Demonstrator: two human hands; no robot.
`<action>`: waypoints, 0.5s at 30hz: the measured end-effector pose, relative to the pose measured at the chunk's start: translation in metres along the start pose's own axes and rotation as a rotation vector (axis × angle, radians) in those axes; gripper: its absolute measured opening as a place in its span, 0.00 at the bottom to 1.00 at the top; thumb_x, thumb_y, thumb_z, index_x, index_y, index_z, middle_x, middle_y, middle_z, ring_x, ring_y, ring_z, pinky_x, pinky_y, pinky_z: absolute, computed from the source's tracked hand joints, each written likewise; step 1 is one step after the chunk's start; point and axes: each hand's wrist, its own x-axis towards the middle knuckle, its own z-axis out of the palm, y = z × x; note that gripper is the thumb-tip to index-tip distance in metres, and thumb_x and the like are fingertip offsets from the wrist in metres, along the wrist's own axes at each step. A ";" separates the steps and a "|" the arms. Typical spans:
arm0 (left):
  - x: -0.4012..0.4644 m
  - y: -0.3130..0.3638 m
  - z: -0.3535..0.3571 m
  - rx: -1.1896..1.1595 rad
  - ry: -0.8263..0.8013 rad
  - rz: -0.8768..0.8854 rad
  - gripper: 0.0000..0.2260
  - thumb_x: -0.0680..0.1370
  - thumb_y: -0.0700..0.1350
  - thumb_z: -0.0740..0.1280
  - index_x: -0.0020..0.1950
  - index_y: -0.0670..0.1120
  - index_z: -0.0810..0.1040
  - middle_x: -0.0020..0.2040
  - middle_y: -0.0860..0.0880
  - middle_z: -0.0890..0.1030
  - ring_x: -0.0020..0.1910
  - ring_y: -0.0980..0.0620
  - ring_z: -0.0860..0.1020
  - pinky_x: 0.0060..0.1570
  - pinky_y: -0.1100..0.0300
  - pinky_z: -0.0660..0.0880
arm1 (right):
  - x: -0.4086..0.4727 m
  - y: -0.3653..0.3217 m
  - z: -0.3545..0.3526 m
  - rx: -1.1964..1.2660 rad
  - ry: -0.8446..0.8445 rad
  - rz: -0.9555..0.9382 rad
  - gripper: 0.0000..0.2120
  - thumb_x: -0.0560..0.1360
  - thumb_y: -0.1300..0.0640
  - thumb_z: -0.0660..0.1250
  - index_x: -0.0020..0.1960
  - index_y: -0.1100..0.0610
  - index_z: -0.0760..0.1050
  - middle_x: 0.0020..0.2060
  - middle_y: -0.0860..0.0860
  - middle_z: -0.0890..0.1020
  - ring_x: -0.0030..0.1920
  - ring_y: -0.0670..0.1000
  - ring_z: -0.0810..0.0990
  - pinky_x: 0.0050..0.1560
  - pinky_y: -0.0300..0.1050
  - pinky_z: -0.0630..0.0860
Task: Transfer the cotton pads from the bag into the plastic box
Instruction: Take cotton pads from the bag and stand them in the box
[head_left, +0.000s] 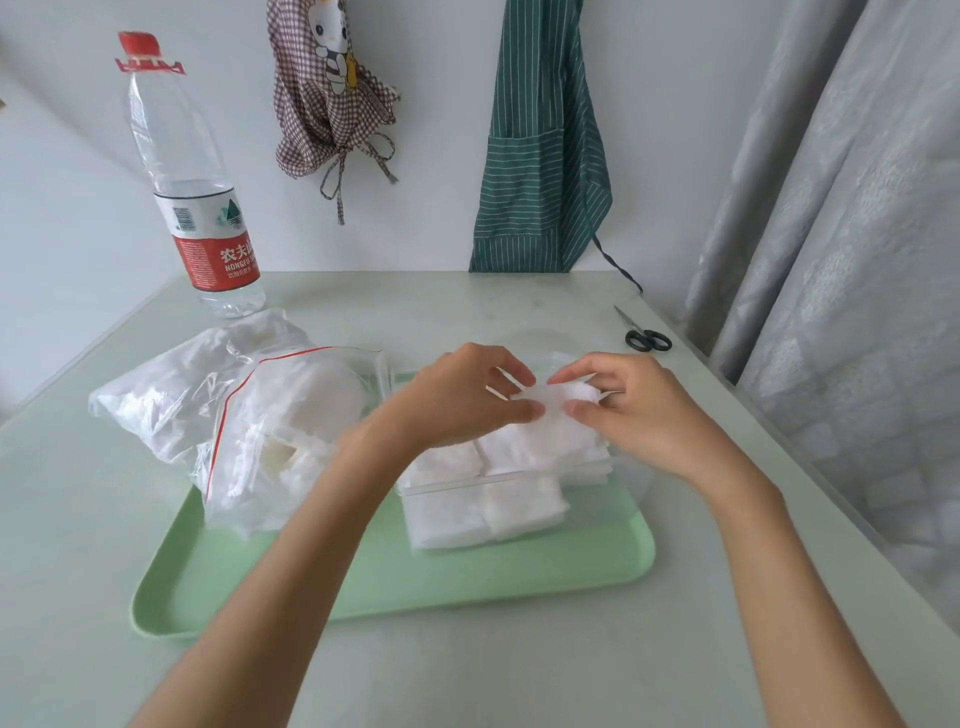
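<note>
Hands meet over the plastic box (514, 486). We find the left hand (462, 395) and the right hand (631, 410) both pinching one small bunch of cotton pads (553, 397) between thumb and fingertips, the other fingers loosely curled, held just above the box's far side. The clear box stands on the right part of the green tray (467, 577) and holds white pads stacked up to its rim. We note the zip bag (244, 415), with a red strip and more pads inside, lying on the tray's left end, just beside the box. A water bottle (200, 208) stands behind it; scissors (644, 335) lie at the table's far right.
</note>
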 end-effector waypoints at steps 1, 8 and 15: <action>0.004 0.004 -0.002 0.068 -0.040 -0.005 0.09 0.72 0.50 0.72 0.51 0.54 0.78 0.47 0.54 0.81 0.49 0.54 0.80 0.55 0.55 0.76 | -0.001 0.001 -0.002 0.002 -0.020 0.018 0.11 0.73 0.61 0.68 0.50 0.46 0.80 0.42 0.48 0.83 0.33 0.46 0.77 0.38 0.38 0.73; 0.032 0.028 -0.003 0.339 -0.348 -0.101 0.11 0.74 0.52 0.70 0.55 0.53 0.80 0.39 0.57 0.83 0.45 0.60 0.79 0.50 0.62 0.70 | -0.007 0.004 -0.032 -0.093 0.119 0.053 0.13 0.69 0.58 0.73 0.51 0.46 0.78 0.41 0.44 0.81 0.41 0.45 0.78 0.46 0.41 0.73; 0.048 0.031 0.020 0.464 -0.452 -0.168 0.12 0.74 0.51 0.69 0.56 0.51 0.80 0.37 0.55 0.78 0.44 0.52 0.72 0.37 0.64 0.65 | -0.013 0.020 -0.044 0.133 -0.156 0.365 0.11 0.77 0.60 0.64 0.59 0.55 0.75 0.42 0.49 0.80 0.38 0.46 0.78 0.39 0.41 0.78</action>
